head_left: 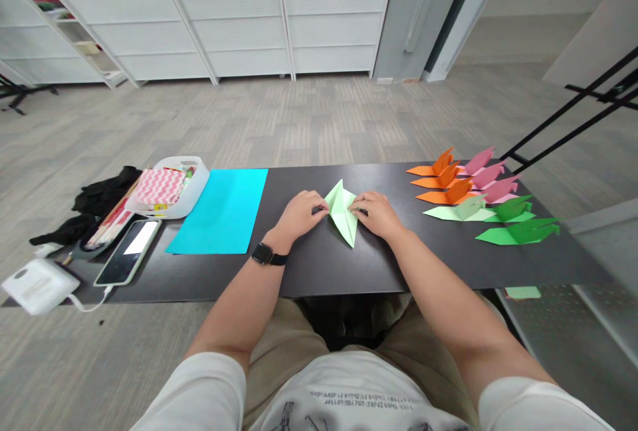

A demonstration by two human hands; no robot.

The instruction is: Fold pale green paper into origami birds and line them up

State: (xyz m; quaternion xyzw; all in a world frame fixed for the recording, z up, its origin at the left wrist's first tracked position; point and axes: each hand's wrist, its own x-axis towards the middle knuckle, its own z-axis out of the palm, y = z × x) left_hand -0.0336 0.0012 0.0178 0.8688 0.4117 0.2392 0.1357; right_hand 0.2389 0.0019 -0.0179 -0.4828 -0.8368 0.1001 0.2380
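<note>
Nearest, at 6 o'clock, are the wearer's white shirt (349,378) and khaki trousers (286,338), below the near edge of the dark worktop (319,271). A black watch (262,254) sits on the left wrist, at about 8 o'clock from the light green folded paper (342,215), which is between the two hands near the middle of the worktop. The left hand (302,213) meets the paper from 9 o'clock, pinching its edge between thumb and fingers; the right hand (379,214) meets it from 3 o'clock, thumb and fingers gripping the opposite side. The paper runs to points at 12 and 6 o'clock, with creased flaps between.

Out at 9 o'clock a bright blue sheet (219,212) lies flat, then a phone (128,252), joined by a white cable (90,308) to a white power pack (40,285). Just beyond the phone stands a white basket (195,190) holding a pink-and-white zigzag packet (160,186), with black cloth (107,188) beside it.

At 3 o'clock, two green folded birds (518,232) sit nearest, then one light green bird (461,210), three orange birds (443,177) and three pink birds (488,175).

Past the worktop, at 12 o'clock, come grey carpet (319,119) and white cabinets (333,19).
</note>
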